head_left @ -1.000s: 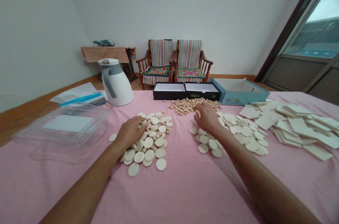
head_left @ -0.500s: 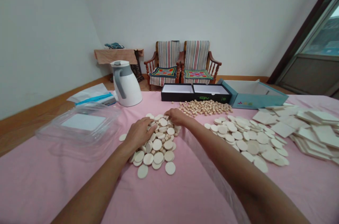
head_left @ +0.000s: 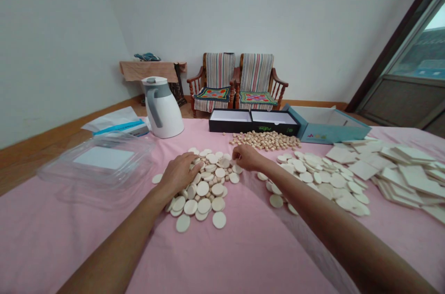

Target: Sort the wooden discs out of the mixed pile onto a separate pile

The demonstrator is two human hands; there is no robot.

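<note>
- While the left hand (head_left: 179, 173) rests over the left flank of a mixed pile of round wooden discs (head_left: 204, 189), its fingers look loosely spread, with the thumb apart.
- At that pile's far right edge, the right hand (head_left: 249, 157) has its fingers curled together; whether a disc is pinched between them, I cannot tell.
- Sorting through discs seems the step in hand; small wooden pieces show among them, so the next move calls for a light, selective pinch.
- A 2nd disc heap (head_left: 323, 178) lies right of the pile, partly masked by the right forearm, with square wooden tiles (head_left: 410, 164) beyond.
- Loose small wooden beads (head_left: 266, 140) lie before a 2-compartment black box (head_left: 229, 126); a light-blue box (head_left: 333, 135) stands beside it.
- On the left of the pink-draped bench (head_left: 222, 257) are a white jug (head_left: 167, 118) and a clear plastic container (head_left: 139, 145), apart from both hands.
</note>
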